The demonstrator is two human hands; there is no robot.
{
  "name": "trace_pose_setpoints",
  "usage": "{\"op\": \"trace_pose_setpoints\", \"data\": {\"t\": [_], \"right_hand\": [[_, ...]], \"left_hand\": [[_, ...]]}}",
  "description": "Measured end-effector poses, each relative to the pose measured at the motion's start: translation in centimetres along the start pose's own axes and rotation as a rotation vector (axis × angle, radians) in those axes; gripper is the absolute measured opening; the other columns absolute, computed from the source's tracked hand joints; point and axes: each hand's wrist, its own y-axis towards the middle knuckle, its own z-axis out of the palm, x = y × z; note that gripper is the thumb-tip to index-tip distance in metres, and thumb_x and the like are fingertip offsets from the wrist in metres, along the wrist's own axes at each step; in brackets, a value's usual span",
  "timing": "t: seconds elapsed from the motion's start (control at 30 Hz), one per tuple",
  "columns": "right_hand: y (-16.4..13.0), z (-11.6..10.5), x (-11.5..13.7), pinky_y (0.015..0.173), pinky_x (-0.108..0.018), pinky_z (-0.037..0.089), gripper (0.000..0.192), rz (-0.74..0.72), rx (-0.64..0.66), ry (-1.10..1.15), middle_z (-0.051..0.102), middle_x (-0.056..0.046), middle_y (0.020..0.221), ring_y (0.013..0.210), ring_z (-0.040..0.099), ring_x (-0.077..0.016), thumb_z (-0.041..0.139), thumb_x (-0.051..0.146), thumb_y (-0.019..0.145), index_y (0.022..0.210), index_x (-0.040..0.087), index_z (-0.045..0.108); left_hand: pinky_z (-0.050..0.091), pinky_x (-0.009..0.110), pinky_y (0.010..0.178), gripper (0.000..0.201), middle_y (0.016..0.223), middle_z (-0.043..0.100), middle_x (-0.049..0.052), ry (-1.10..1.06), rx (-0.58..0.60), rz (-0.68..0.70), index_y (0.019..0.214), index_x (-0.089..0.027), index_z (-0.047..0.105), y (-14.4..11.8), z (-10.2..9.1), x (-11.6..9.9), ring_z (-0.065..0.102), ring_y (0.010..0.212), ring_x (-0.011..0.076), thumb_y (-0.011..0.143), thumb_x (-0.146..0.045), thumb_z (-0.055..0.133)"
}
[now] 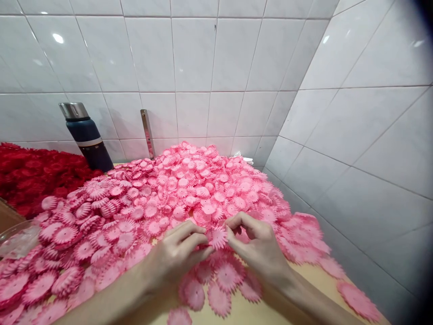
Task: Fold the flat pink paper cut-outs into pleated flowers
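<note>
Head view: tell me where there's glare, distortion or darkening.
Head view: bright lamp glare spots on the white wall tiles; tile lines bow outward, a wide-angle warp; a dark vignette cuts the top right corner; the pink flower pieces are evenly lit, with soft shadow under the left hand and right hand; the nearest pieces look slightly soft.

A wooden table [314,275] heaped with pink petal discs [189,189]

Both forearms extend forward from the lower frame edge and converge at centre. Left hand [176,255]: palm down, fingers curled, fingertips pointing right. Right hand [259,246]: palm down, fingers bent, fingertips pinched toward the left hand.
</note>
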Motion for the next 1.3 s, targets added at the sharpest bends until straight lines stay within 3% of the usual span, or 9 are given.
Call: {"op": "trace_pose_setpoints", "data": {"t": [0.2, 0.37, 0.53, 0.63, 0.73, 1.07, 1.3], "right_hand": [[0.2, -0.4, 0.0, 0.062, -0.028, 0.045, 0.011, -0.065, -0.099, 0.011, 0.061, 0.000, 0.069, 0.065, 0.057, -0.0144, 0.054, 0.013, 0.080, 0.071, 0.019, 0.055], [1.9, -2.2, -1.7, 0.062, -0.030, 0.045, 0.016, 0.076, -0.423, -0.013, 0.058, -0.001, 0.067, 0.071, 0.060, -0.0193, 0.060, 0.018, 0.076, 0.064, 0.020, 0.051], [2.0, -2.0, -0.6, 0.073, -0.035, 0.045, 0.013, -0.050, -0.170, -0.041, 0.065, -0.008, 0.089, 0.084, 0.058, -0.0219, 0.063, 0.030, 0.083, 0.076, 0.019, 0.062], [1.3, -1.2, 0.6, 0.063, -0.031, 0.043, 0.027, 0.014, 0.008, 0.063, 0.061, -0.004, 0.074, 0.069, 0.054, -0.0173, 0.054, 0.038, 0.090, 0.072, 0.018, 0.060], [0.6, -0.5, 1.1, 0.057, -0.028, 0.042, 0.029, 0.149, 0.187, 0.161, 0.059, -0.001, 0.065, 0.061, 0.052, -0.0148, 0.057, 0.041, 0.087, 0.071, 0.017, 0.062], [0.4, 0.0, 1.5, 0.066, -0.026, 0.050, 0.011, 0.259, 0.347, 0.588, 0.065, 0.000, 0.067, 0.067, 0.062, -0.0140, 0.066, 0.026, 0.078, 0.073, 0.017, 0.063], [0.1, -0.2, 1.0, 0.058, -0.027, 0.050, 0.024, 0.265, 0.294, 0.531, 0.060, 0.001, 0.063, 0.061, 0.060, -0.0143, 0.066, 0.029, 0.078, 0.065, 0.020, 0.047]], "left_hand": [[0.055, 0.019, 0.057, 0.010, 0.074, 0.065, 0.006, -0.076, -0.096, -0.041, 0.080, -0.011, 0.064, 0.9, -0.2, -0.6, 0.063, 0.065, 0.0122, 0.076, -0.003, 0.068], [0.055, 0.018, 0.055, 0.009, 0.075, 0.066, 0.004, -0.147, -0.064, -0.177, 0.077, -0.013, 0.064, 1.6, -2.0, -1.1, 0.064, 0.068, 0.0119, 0.076, -0.004, 0.067], [0.060, 0.020, 0.057, 0.013, 0.090, 0.066, 0.008, -0.174, 0.021, -0.316, 0.086, -0.013, 0.064, 1.4, -1.8, -0.5, 0.066, 0.079, 0.0157, 0.077, -0.018, 0.071], [0.062, 0.026, 0.066, 0.017, 0.096, 0.066, 0.009, -0.103, 0.021, -0.230, 0.091, -0.013, 0.063, 1.0, -1.0, -0.2, 0.066, 0.086, 0.0181, 0.078, -0.020, 0.071], [0.061, 0.030, 0.074, 0.023, 0.102, 0.065, 0.011, -0.038, 0.029, -0.132, 0.100, -0.013, 0.061, 0.6, -0.4, 0.0, 0.066, 0.091, 0.0195, 0.079, -0.019, 0.070], [0.056, 0.037, 0.090, 0.042, 0.115, 0.067, 0.014, -0.139, 0.043, 0.031, 0.124, -0.018, 0.054, 0.0, 0.2, 0.1, 0.063, 0.106, 0.0223, 0.083, -0.010, 0.064], [0.061, 0.028, 0.070, 0.029, 0.088, 0.074, 0.008, -0.237, -0.108, 0.028, 0.107, -0.017, 0.063, 0.8, -0.8, -1.2, 0.071, 0.077, 0.0184, 0.080, -0.008, 0.067]]}}
